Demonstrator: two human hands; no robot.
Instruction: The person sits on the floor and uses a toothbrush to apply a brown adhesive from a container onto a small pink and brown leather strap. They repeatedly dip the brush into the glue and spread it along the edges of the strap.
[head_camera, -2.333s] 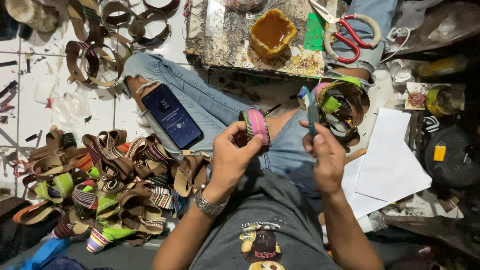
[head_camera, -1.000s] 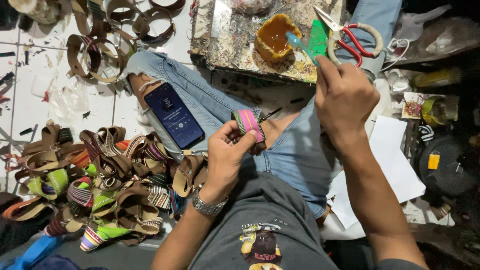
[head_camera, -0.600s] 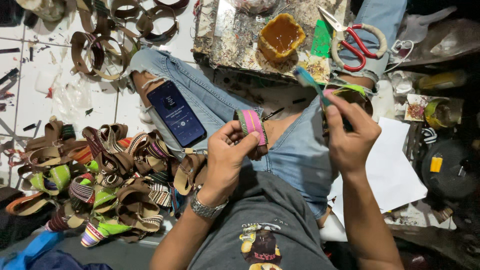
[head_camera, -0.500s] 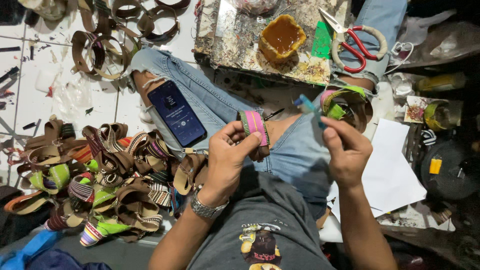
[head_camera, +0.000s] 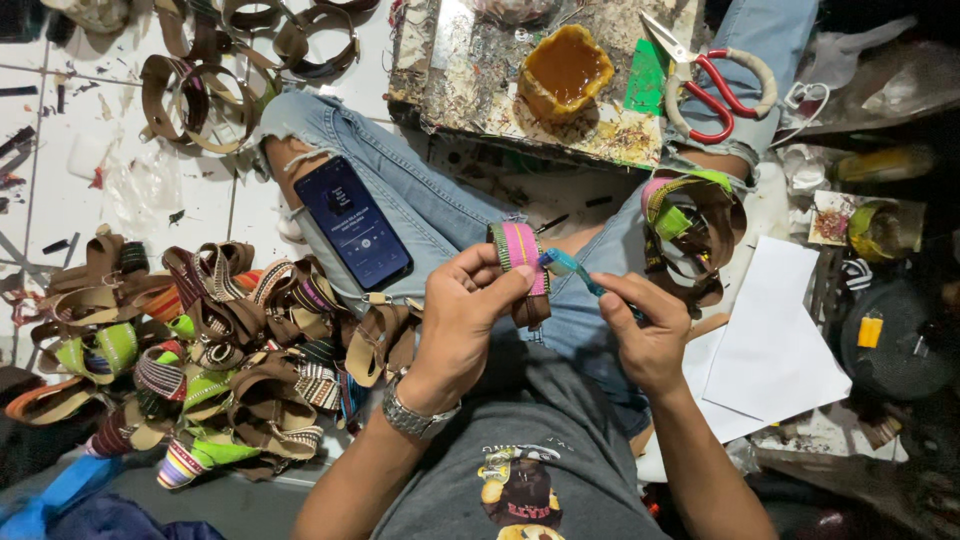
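Note:
My left hand (head_camera: 468, 310) grips a short strap (head_camera: 520, 262) with pink, green and brown woven stripes, held upright over my lap. My right hand (head_camera: 640, 322) pinches a small blue-handled brush (head_camera: 568, 268), and its tip touches the strap's right edge. An amber pot of glue (head_camera: 566, 65) sits on a stained work board (head_camera: 470, 90) beyond my knees. A finished looped strap (head_camera: 690, 225) rests on my right thigh.
A phone (head_camera: 352, 222) with a lit screen lies on my left thigh. A pile of brown and coloured straps (head_camera: 200, 340) covers the floor at left. Red-handled scissors (head_camera: 715, 85) lie on my right knee. White paper sheets (head_camera: 775, 345) and clutter sit at right.
My right hand reached out with the brush to the glue pot, then came back to my lap. The brush now meets the strap held by my left hand.

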